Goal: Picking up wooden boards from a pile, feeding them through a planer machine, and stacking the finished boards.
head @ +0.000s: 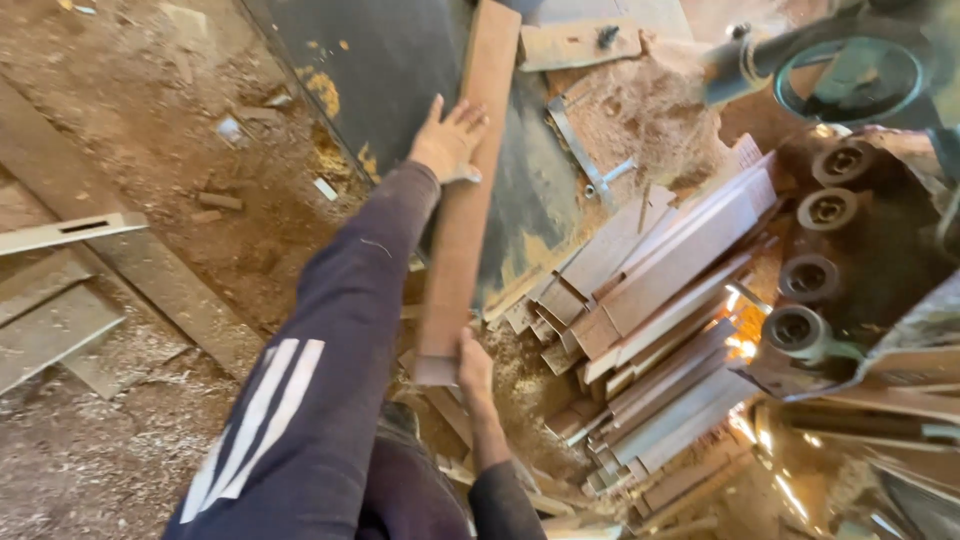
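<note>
A long reddish-brown wooden plank [468,190] runs from the middle of the head view up toward the top, lying over a dark machine table [390,60]. My left hand [448,140], at the end of a dark blue sleeve with white stripes, grips the plank's left edge about halfway along. My right hand [474,368] holds the plank's near end from the right side. The plank's far end reaches the top edge of the view.
A stack of cut wooden boards [660,300] lies to the right of the plank. Beyond it stands a machine with several round rollers [828,210] and a hand wheel [850,80]. Sawdust [650,110] covers the area. Loose planks [60,300] lie on the dirt floor at left.
</note>
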